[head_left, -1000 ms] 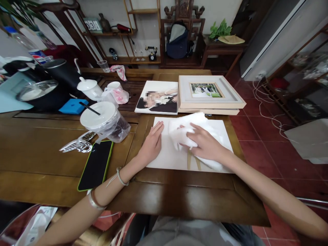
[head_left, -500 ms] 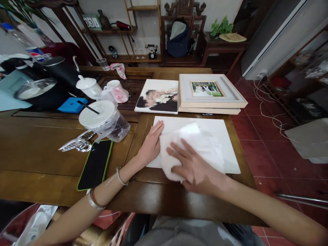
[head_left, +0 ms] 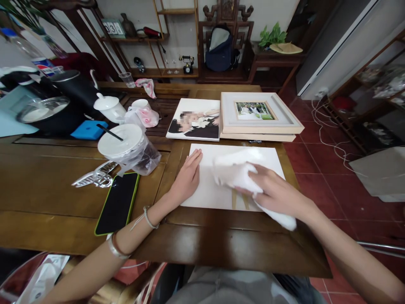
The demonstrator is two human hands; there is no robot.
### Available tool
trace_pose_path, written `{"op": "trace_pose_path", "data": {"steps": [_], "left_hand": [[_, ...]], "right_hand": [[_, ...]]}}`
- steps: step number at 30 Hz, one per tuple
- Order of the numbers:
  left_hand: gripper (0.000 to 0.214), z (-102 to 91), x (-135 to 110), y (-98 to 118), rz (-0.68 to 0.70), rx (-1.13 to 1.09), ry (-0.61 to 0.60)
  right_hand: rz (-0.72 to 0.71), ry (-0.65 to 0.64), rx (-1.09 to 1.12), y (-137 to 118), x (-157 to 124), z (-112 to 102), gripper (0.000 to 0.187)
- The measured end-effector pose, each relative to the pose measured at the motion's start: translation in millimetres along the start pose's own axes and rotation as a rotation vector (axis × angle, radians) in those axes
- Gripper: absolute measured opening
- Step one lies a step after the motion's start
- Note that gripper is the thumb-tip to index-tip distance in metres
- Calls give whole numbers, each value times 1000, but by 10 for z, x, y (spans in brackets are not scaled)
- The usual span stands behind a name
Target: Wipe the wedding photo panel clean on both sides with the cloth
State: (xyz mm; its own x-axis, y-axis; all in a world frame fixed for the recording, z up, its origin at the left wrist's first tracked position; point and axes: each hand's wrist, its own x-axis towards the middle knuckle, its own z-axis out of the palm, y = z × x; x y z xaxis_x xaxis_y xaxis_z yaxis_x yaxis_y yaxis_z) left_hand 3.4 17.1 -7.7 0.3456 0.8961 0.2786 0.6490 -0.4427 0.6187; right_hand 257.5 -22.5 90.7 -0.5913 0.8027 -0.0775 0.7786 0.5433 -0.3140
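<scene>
Occupying the area right of centre: one white cloth (head_left: 242, 176), bunched and gripped by your right hand (head_left: 275, 190). Beneath: one white panel (head_left: 207, 188), centre of the frame, flat on the brown counter (head_left: 196, 236). Your left hand (head_left: 187, 178): outstretched, laid flat at the panel's left edge. Upper centre: one photo print (head_left: 202, 121); beside it, one framed picture (head_left: 256, 111). Left: one lidded cup (head_left: 125, 141); one green-edged phone (head_left: 117, 204).

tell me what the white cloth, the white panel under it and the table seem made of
White cloth: soft fabric, perhaps towelling or fleece, matt; it bunches in the right hand.
White panel: smooth and flat, maybe coated board or plastic; the look leaves it open.
Table: likely varnished wood, glossy; its brown, seamed surface reflects light.
</scene>
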Motion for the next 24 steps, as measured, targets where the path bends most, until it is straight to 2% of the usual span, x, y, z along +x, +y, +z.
{"op": "trace_pose_path", "data": {"steps": [4, 7, 10, 13, 16, 18, 20, 22, 24], "left_hand": [[46, -22, 5, 33, -39, -53, 21], [47, -59, 12, 74, -65, -131, 37], [49, -90, 13, 110, -69, -201, 72], [49, -103, 10, 125, -79, -245, 94], [47, -100, 8, 119, -89, -250, 85], [46, -89, 7, 109, -89, -210, 60], [44, -73, 5, 99, -74, -135, 31], [45, -54, 2, 91, -51, -60, 8], [45, -39, -3, 85, -34, -14, 1]], "right_hand": [[67, 160, -111, -44, 368, 191, 23], [26, 119, -172, -199, 483, 382, 36], [-198, 57, -151, -381, 421, 544, 35], [-451, 55, -91, -504, 265, 625, 32], [-587, 29, -14, -525, 111, 575, 30], [-592, -43, 58, -495, 22, 464, 22], [-556, -105, 114, -444, -67, 322, 14], [-465, -81, 117, -372, -161, 183, 12], [-318, -45, 84, -267, -243, 72, 18]]}}
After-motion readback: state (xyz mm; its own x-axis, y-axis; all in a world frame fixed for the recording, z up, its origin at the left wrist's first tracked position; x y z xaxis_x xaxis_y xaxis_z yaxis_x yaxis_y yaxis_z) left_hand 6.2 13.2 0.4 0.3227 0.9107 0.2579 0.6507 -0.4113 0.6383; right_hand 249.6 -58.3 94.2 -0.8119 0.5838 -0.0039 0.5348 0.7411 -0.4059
